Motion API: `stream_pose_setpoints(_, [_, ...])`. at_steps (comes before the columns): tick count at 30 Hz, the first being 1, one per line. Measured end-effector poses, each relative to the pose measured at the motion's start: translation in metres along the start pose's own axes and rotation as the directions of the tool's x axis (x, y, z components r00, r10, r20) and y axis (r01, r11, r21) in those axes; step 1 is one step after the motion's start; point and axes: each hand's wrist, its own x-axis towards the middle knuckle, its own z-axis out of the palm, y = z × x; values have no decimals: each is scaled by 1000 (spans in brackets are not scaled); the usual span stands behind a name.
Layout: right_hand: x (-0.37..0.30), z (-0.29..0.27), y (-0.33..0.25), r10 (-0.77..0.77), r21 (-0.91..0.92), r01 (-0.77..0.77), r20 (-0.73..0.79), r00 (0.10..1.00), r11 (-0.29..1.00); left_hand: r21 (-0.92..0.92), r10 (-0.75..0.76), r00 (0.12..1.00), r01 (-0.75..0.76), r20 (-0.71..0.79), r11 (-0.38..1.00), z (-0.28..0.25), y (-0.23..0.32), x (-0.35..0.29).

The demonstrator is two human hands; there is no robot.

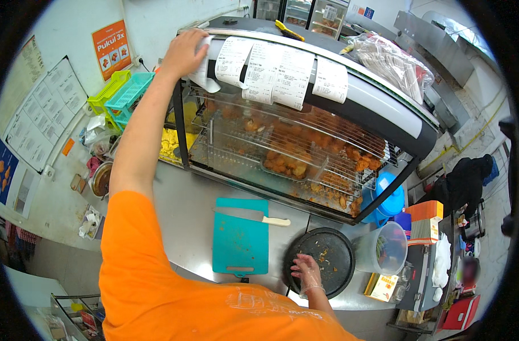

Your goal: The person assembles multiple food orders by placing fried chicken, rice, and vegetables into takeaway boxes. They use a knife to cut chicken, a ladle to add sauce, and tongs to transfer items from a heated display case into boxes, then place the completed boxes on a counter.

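Note:
My left hand [185,54] reaches up to the top left corner of a heated glass display case [225,159], its fingers closed on a curled paper receipt [201,77]. More printed receipts [276,74] hang along the case's upper front edge. In a clear plastic glove, my right hand [306,271] is over a round black pan [338,267] dotted with crumbs. Its fingers are apart and nothing shows in them. Left of the pan lies a teal cutting board [241,244], with a white-handled knife [276,221] across its upper part.
Fried chicken [288,162] sits on racks behind the glass. Right of the pan stand a clear plastic tub [390,247], a blue container [389,193] and orange boxes [424,219]. Stacked plastic baskets [129,96] are beside the left wall. A bag of wrapped items [390,59] rests atop the case.

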Motion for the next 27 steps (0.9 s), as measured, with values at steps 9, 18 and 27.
stream_pose_setpoints(9, [16, 37, 3, 57, 32, -59, 64, 996, 998, 38, 103, 985, -99, -140, 994, -15, 20, 4])
stream_pose_setpoints(18, [15, 44, -6, -2, -48, 6, 87, 996, 999, -249, 213, 976, -199, 32, 948, 20, 75, 37])
stream_pose_setpoints(27, [-17, 0, 27, 20, -264, -13, 24, 1000, 965, -149, 131, 989, -119, 68, 982, 35, -8, 31])
